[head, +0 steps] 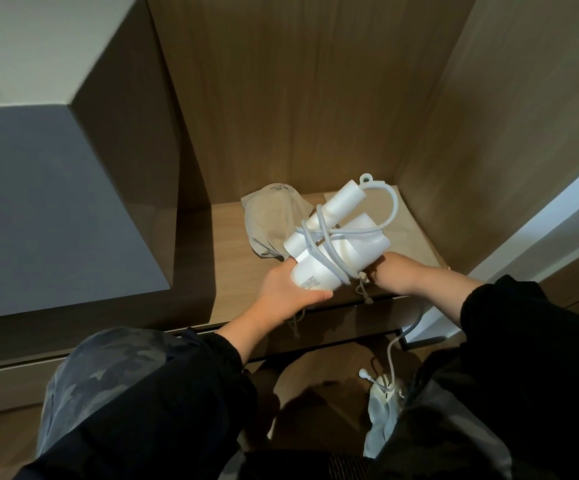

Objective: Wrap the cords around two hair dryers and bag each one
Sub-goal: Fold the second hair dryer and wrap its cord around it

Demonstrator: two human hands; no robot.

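Left hand [291,292] grip wraps the hair dryer [364,249], held over the shelf [232,271], with the cord [396,203] looped round it. Right hand [409,275] sits at its 4 o'clock, fingers curled, grip contents hidden. Bag [274,216] lies at 10 o'clock.

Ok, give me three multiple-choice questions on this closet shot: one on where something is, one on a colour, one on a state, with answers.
1. Where is the beige drawstring bag?
A. on the wooden shelf
B. on the floor
C. hanging from a hook

2. What colour is the hair dryer?
A. black
B. white
C. pink

3. What state is the cord in?
A. coiled inside the bag
B. cut off
C. partly looped round the dryer

Answers:
1 A: it lies on the shelf behind the dryer.
2 B: its body is white.
3 C: loops cross the body that the left hand holds, and a tail hangs below the shelf.
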